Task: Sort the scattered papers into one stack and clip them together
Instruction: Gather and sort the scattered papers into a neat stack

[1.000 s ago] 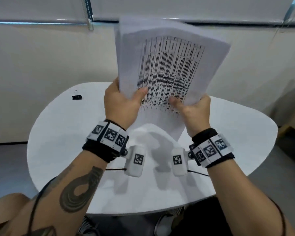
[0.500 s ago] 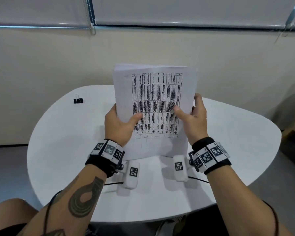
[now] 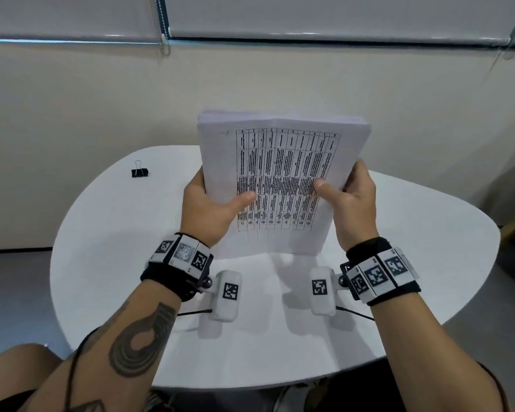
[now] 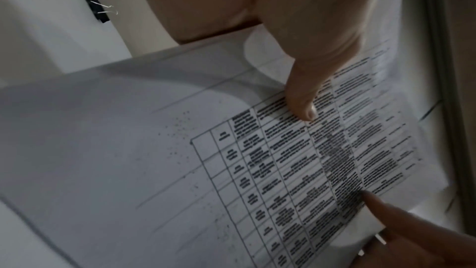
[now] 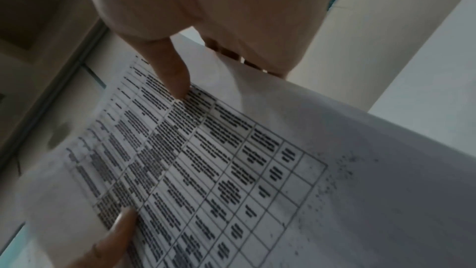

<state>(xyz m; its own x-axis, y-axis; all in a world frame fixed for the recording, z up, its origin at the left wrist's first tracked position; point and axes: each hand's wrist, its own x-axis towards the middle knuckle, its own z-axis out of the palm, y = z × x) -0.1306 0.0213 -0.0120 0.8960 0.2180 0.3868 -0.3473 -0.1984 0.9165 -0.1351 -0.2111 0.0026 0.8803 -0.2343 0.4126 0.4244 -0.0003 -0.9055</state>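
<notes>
A stack of white papers with a printed table on its front sheet stands upright, its lower edge on the white table. My left hand grips the stack's left side, thumb across the front. My right hand grips the right side, thumb on the print and fingers behind. The wrist views show the same stack with each thumb pressed on the sheet. A black binder clip lies at the table's far left, also seen in the left wrist view as the clip.
The rounded table ends close to a beige wall behind it. Window blinds hang above the wall. Floor shows at the table's left and right sides. My knees sit under the near edge.
The stack came down from a raised, tilted position to stand on its lower edge on the table, then tipped slightly right. Both hands kept their grip and slid up its sides.
</notes>
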